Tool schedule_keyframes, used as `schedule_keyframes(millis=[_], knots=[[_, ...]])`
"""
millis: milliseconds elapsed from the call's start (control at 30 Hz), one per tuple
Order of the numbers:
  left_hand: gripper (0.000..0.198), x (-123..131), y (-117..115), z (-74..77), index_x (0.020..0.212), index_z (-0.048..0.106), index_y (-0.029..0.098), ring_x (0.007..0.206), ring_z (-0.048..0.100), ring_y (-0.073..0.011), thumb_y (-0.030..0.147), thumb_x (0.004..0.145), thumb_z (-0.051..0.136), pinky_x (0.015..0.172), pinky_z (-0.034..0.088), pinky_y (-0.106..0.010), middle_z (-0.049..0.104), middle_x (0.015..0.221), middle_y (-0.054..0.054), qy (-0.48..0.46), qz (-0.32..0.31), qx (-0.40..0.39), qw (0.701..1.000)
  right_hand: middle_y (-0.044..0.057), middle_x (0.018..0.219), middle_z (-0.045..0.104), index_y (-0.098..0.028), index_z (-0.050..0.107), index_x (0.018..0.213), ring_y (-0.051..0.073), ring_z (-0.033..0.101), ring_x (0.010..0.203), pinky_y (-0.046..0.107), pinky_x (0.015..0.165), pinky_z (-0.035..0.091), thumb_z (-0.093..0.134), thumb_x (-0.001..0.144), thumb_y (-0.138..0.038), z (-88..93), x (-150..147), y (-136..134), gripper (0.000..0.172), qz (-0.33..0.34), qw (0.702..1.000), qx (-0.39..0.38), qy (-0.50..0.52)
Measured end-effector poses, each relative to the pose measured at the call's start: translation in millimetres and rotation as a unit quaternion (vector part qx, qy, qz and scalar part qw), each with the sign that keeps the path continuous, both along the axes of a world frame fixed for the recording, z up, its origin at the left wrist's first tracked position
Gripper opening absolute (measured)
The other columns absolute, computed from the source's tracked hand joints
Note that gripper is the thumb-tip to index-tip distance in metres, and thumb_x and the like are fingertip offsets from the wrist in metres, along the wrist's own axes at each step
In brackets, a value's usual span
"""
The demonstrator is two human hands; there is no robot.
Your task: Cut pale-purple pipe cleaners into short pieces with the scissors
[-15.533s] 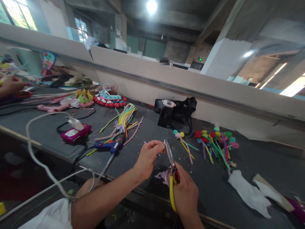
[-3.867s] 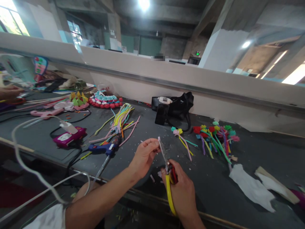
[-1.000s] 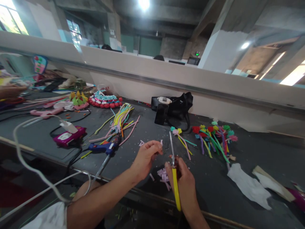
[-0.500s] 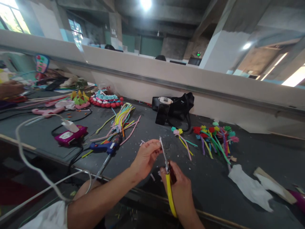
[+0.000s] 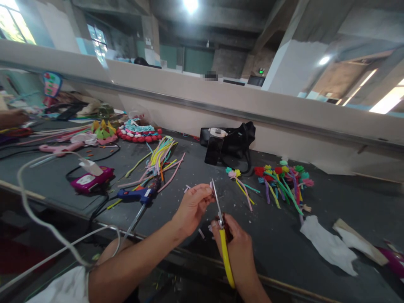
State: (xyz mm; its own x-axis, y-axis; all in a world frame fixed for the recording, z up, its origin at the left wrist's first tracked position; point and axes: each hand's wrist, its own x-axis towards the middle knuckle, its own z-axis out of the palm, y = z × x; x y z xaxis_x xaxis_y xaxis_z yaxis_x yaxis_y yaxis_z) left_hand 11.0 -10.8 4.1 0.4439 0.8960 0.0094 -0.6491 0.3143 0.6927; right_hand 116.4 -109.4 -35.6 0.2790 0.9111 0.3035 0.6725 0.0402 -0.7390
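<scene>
My left hand (image 5: 194,206) pinches a small pale lilac strip (image 5: 211,184) between thumb and fingertips. In my right hand (image 5: 238,248) is a pair of scissors (image 5: 225,259) with yellow handles, its blades pointing up and away beside the strip. The blades look nearly closed; whether they touch the strip I cannot tell. Small lilac offcuts (image 5: 201,234) lie on the dark table under my hands. Just beyond them is a small bunch of fuzzy-stick flowers (image 5: 234,173) with pink, yellow and teal stems.
Left of my hands lie a blue glue gun (image 5: 139,195), a pile of coloured fuzzy sticks (image 5: 162,155) and a purple power socket (image 5: 91,180) with a white cable. A black bag (image 5: 240,141) and phone (image 5: 213,150) stand behind. More flowers (image 5: 280,179) and white paper (image 5: 328,246) lie right.
The scissor blades have shifted slightly away from my left fingertips, and more of the lilac strip shows beside them. The whole view has shifted a little; both hands keep their grip.
</scene>
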Motion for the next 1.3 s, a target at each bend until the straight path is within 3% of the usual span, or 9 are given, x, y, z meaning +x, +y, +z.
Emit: schedule_keyframes(millis=[200,633,767,900,1033,1167,1300], knots=[[0.010,-0.6,1.1,-5.0,0.066,0.063,0.014,0.064,0.052,-0.0101,0.019,0.074,0.067,0.066,0.042,-0.023,0.057,0.064,0.000,0.010,-0.013,0.021,1.000,-0.003,0.063,0.060,-0.019,0.061,0.091,0.010,0.054,0.052,0.018,0.053,0.041,0.051,0.087,-0.041,0.5,2.5,2.7,0.025,-0.017,0.999,0.022,-0.017],[0.007,1.0,-1.1,-3.8,0.068,0.065,0.013,0.063,0.053,-0.0098,0.018,0.069,0.071,0.068,0.043,-0.023,0.058,0.064,0.001,0.018,-0.010,-0.014,1.000,-0.002,0.067,0.063,-0.019,0.063,0.090,0.011,0.056,0.057,0.018,0.056,0.042,0.050,0.089,-0.040,-4.7,0.7,1.4,0.025,0.007,1.000,0.000,0.011],[0.008,-0.1,-0.8,-2.9,0.067,0.064,0.014,0.064,0.053,-0.0106,0.020,0.068,0.070,0.067,0.042,-0.023,0.058,0.065,0.000,0.058,-0.003,0.001,0.998,-0.002,0.068,0.064,-0.019,0.063,0.088,0.011,0.057,0.058,0.018,0.056,0.042,0.051,0.089,-0.040,-1.6,2.0,1.5,0.024,0.005,1.000,0.005,0.014],[0.007,-0.8,-3.0,-1.8,0.066,0.063,0.014,0.063,0.050,-0.0100,0.020,0.069,0.066,0.066,0.039,-0.022,0.057,0.063,0.001,0.160,0.037,0.082,0.983,0.002,0.079,0.068,-0.018,0.063,0.097,0.013,0.061,0.064,0.021,0.060,0.046,0.054,0.086,-0.046,4.6,7.8,5.7,0.031,-0.043,0.998,0.037,0.042],[0.007,0.6,-8.3,-1.7,0.066,0.061,0.016,0.063,0.050,-0.0112,0.021,0.070,0.062,0.062,0.037,-0.024,0.057,0.063,0.001,0.315,0.082,0.200,0.924,0.004,0.084,0.068,-0.016,0.062,0.109,0.015,0.062,0.065,0.025,0.062,0.050,0.061,0.079,-0.052,15.3,14.7,9.2,0.046,-0.099,0.988,0.057,0.102],[0.005,1.7,-14.4,-4.9,0.065,0.060,0.017,0.065,0.055,-0.0135,0.014,0.069,0.057,0.065,0.038,-0.026,0.060,0.064,0.001,0.431,0.120,0.366,0.816,0.005,0.085,0.068,-0.017,0.058,0.117,0.015,0.062,0.061,0.027,0.059,0.051,0.063,0.077,-0.053,26.1,16.9,8.9,0.054,-0.119,0.977,0.051,0.170],[0.005,1.4,-17.7,-10.7,0.067,0.058,0.017,0.069,0.056,-0.0144,0.013,0.070,0.058,0.074,0.037,-0.030,0.061,0.065,0.001,0.458,0.144,0.502,0.720,0.004,0.084,0.069,-0.016,0.058,0.114,0.016,0.064,0.067,0.026,0.062,0.052,0.066,0.076,-0.048,26.9,17.1,9.3,0.051,-0.103,0.976,0.062,0.183]])
